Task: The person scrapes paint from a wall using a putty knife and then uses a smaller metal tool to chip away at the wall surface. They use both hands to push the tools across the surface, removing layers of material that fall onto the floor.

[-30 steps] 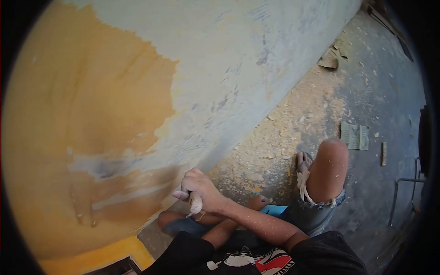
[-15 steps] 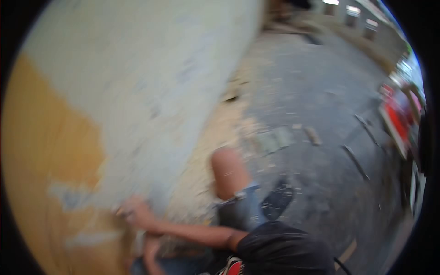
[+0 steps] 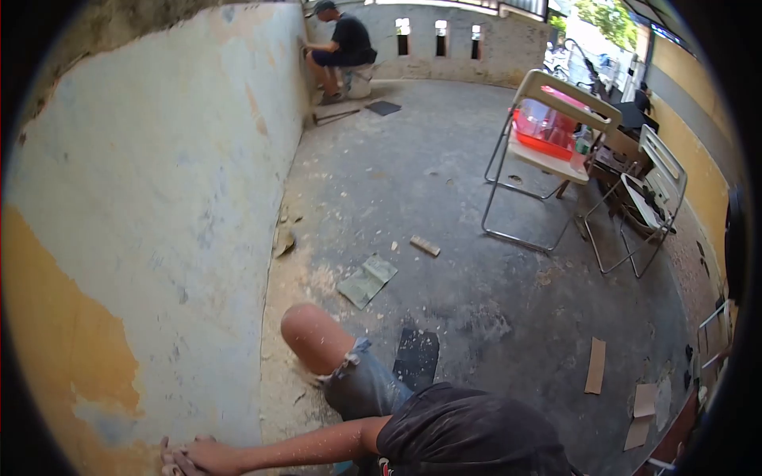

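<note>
My right hand (image 3: 198, 458) is at the lower left, against the patchy wall (image 3: 182, 198), at the end of my bare, dust-specked forearm. Its fingers are bent and bunched together; anything between them and the wall is hidden. Near the hand, the wall surface is pale with orange-yellow paint (image 3: 71, 317) beside it. I do not see my left hand in the current view. My bent bare knee (image 3: 313, 337) shows through torn jeans, to the right of the wall's foot.
Pale dust and flakes lie along the wall's foot. On the grey floor are a green sheet (image 3: 367, 281), a dark sheet (image 3: 416, 357) and cardboard (image 3: 595, 366). A folding chair (image 3: 548, 155) bears a red-pink container (image 3: 548, 131). Another person (image 3: 345, 40) sits by the far wall.
The view has swung right and up and is sharper, bringing the chairs and the seated person into sight. My right hand appears lower and further left; my left forearm has left the view.
</note>
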Tool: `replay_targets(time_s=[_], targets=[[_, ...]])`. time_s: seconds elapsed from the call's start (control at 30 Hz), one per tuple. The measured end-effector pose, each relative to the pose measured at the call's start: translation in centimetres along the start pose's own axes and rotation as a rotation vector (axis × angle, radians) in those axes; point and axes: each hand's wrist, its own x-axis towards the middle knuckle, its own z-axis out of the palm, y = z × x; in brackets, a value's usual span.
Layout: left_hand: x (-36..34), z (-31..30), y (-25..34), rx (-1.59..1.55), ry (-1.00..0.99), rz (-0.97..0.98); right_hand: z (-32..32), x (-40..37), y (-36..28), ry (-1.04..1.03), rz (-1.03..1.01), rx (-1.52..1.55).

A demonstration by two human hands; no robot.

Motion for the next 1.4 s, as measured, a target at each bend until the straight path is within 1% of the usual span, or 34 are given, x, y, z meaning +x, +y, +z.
replay_targets(time_s=[0.03,0.07,0.1,0.13,0.17,0.2,0.23,0.3,0.33,0.37,0.4,0.43,0.5,0.53,0.6,0.63,0.67,0.73,0.77,0.83,0.87,0.9,0.93,0.97,1.03,1.07,1.1,1.13,1.17,1.2,1.23,1.3,1.33,1.4], targets=[[1.3,-2.9,-4.4,-0.059,-0.148,-0.037,-0.8,0.0,0.0,0.072,0.016,-0.090],[2.2,-7.1,-10.9,-0.087,-0.271,-0.091,1.9,1.9,3.8,0.382,-0.284,-0.007],[1.4,-9.9,-16.0,-0.163,-0.206,-0.250,3.3,3.1,5.7,0.374,-0.144,-0.221],[1.4,-3.2,-6.9,-0.212,0.157,-0.405,3.3,3.1,5.7,0.373,-0.152,-0.280],[2.2,-4.0,-5.2,-0.255,-0.218,-0.295,2.4,2.4,5.3,0.479,-0.221,-0.161],[3.4,-3.2,-3.9,-0.129,-0.370,-0.088,2.1,2.5,5.5,0.596,-0.330,-0.057],[3.5,-2.2,-3.2,0.026,-0.260,-0.104,1.1,3.4,5.4,0.680,-0.454,-0.055],[6.0,1.3,-1.2,0.041,-0.406,0.071,0.4,4.2,6.6,0.646,-0.484,-0.003],[5.6,1.5,-1.1,0.086,-0.395,0.060,1.0,4.1,7.3,0.635,-0.488,0.044],[5.3,1.7,-0.6,0.083,-0.409,0.114,1.3,4.1,7.5,0.645,-0.509,0.042],[5.9,2.1,-2.1,0.064,-0.435,0.155,1.5,5.0,9.2,0.662,-0.510,0.027],[6.1,2.5,-3.2,0.088,-0.448,0.144,1.3,5.5,10.2,0.672,-0.501,0.054],[6.0,2.8,-5.1,0.032,-0.480,0.145,0.8,6.1,11.7,0.672,-0.542,0.073],[6.3,3.2,-5.8,0.048,-0.492,0.126,1.1,6.3,12.6,0.679,-0.525,0.094],[6.7,4.1,-5.9,0.008,-0.625,0.217,1.5,6.0,13.3,0.726,-0.475,0.104],[6.9,4.1,-6.3,-0.036,-0.689,0.203,1.6,6.2,13.6,0.737,-0.464,0.114],[7.1,4.2,-6.9,-0.033,-0.702,0.193,1.8,6.4,13.8,0.751,-0.434,0.141],[7.1,4.0,-7.4,0.120,-0.796,0.262,1.8,6.3,13.4,0.766,-0.389,0.195],[6.9,4.1,-7.0,0.133,-0.808,0.249,1.2,6.2,12.8,0.768,-0.415,0.198],[6.8,4.6,-5.6,0.039,-0.781,0.218,0.9,6.5,13.0,0.789,-0.433,0.208],[6.8,4.7,-6.7,0.041,-0.791,0.213,1.1,6.8,13.5,0.785,-0.416,0.226],[6.5,4.5,-8.3,0.091,-0.720,0.188,1.3,6.7,13.8,0.771,-0.398,0.246],[6.4,4.9,-8.8,0.141,-0.642,0.161,1.4,6.3,13.9,0.762,-0.393,0.252],[5.9,5.3,-8.2,0.143,-0.635,0.157,1.3,6.0,14.2,0.745,-0.395,0.247],[5.5,5.9,-6.8,0.192,-0.732,0.300,1.1,5.7,14.7,0.743,-0.390,0.237],[5.3,5.9,-7.3,0.194,-0.736,0.296,1.0,5.6,14.5,0.725,-0.443,0.232],[5.2,5.7,-8.0,0.213,-0.696,0.275,1.0,5.5,14.3,0.706,-0.497,0.228],[5.1,5.5,-8.5,0.231,-0.654,0.252,1.4,5.4,14.9,0.706,-0.490,0.232],[5.1,5.5,-8.8,0.234,-0.652,0.247,1.8,5.5,15.9,0.716,-0.413,0.218],[5.2,5.6,-9.2,0.219,-0.740,0.278,2.3,5.4,16.7,0.723,-0.337,0.202],[5.4,5.7,-9.6,0.199,-0.835,0.312,2.0,5.1,16.4,0.724,-0.337,0.202],[5.4,6.2,-8.8,0.186,-0.855,0.346,1.3,4.8,15.2,0.709,-0.483,0.267],[5.4,6.3,-8.3,0.177,-0.870,0.375,1.4,5.1,15.6,0.710,-0.479,0.271],[5.0,6.4,-8.6,0.203,-0.889,0.374,1.6,5.4,16.4,0.726,-0.564,0.266]])
